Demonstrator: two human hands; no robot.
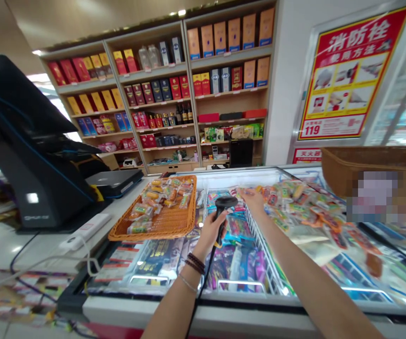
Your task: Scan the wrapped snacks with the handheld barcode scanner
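Observation:
My left hand [210, 230] is wrapped around the handle of a black barcode scanner [226, 202], its cord trailing down past my wrist. Just right of the scanner, my right hand [253, 198] reaches forward with bent fingers. A small red-and-white item [233, 192] shows at its fingertips, too small to name. Beside that hand, many wrapped snack packets [295, 200] lie heaped on the right side of the chest freezer [135, 306]. Beneath both hands are colourful ice-cream packages [236, 263] in a white wire basket [264, 249].
An orange wicker tray [169, 226] with several wrapped snacks stands at left, near a white power strip [85, 230] and a black checkout terminal [47, 197]. A brown basket [337, 172] sits at right. Shelves [160, 94] of boxed goods line the back wall.

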